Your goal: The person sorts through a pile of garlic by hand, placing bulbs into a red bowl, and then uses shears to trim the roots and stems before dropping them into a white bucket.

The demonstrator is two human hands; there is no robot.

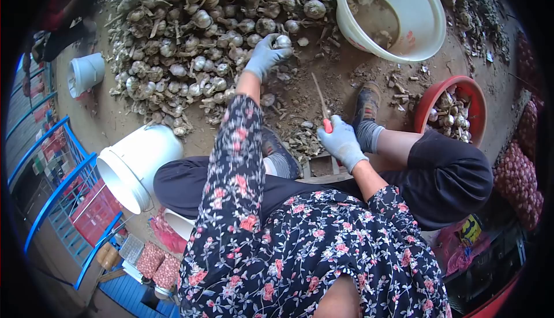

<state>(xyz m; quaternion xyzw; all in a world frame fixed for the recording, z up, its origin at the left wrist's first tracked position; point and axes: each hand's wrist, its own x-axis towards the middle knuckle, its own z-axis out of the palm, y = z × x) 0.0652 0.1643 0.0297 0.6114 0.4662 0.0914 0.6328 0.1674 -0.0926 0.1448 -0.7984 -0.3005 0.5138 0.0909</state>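
My left hand (267,57), in a pale grey glove, reaches to the edge of a big heap of garlic (199,47). Its fingers are closed on a whitish garlic bulb (283,41). In my right hand (341,143), gloved alike, is a knife (327,124) with a red-orange handle. The narrow blade points up and away from me, touching nothing that I can see. Dry trimmings (306,145) lie on the ground between my feet, close to the right hand.
A large whitish tub (435,15) stands at the upper right. Right of my foot is a red basin (480,107) with garlic bulbs in it. White buckets (141,165) lie at the left, and filled mesh bags (519,185) sit far right. Another person (66,29) is at the upper left.
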